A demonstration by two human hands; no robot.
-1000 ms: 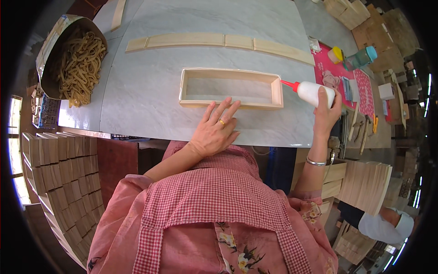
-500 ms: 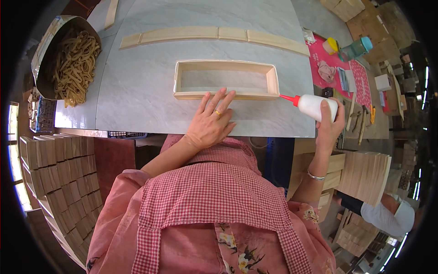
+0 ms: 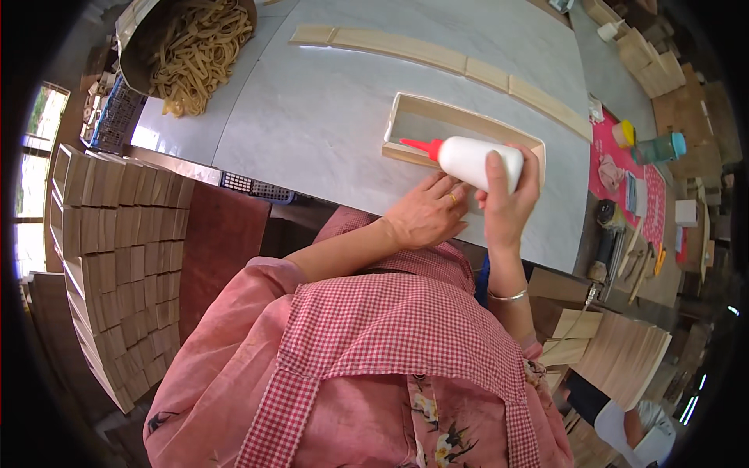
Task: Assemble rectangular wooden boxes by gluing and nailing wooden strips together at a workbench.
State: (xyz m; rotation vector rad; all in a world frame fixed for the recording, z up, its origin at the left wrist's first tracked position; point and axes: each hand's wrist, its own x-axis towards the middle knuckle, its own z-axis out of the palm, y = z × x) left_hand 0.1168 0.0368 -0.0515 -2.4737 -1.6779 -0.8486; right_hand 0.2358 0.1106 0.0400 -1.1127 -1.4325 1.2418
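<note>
A shallow rectangular wooden frame (image 3: pixel 484 123) lies on the grey tabletop, its interior showing the table surface. Above its near side, my right hand (image 3: pixel 511 195) is closed around a white squeeze bottle (image 3: pixel 472 160) with a red cap and pointed nozzle. The bottle lies nearly level, its nozzle directed left near the frame's left end. At the near wall rests my left hand (image 3: pixel 429 212), fingers stretched forward and holding nothing I can see. Its fingertips are partly hidden by the bottle, so I cannot tell whether they touch the wood.
Beyond the frame lie thin wooden strips (image 3: pixel 406 51) in a row. A container of tan bands (image 3: pixel 199 54) stands at the far left. Stacked wooden pieces (image 3: pixel 129 257) rise at left. A pink mat (image 3: pixel 605 144) with a teal bottle (image 3: pixel 659 148) is right; another person's sleeve (image 3: pixel 612 429) shows lower right.
My right hand has carried the bottle leftward, from the frame's right corner to above its near side. The view has turned, so the frame appears slanted. My left hand stays by the near wall.
</note>
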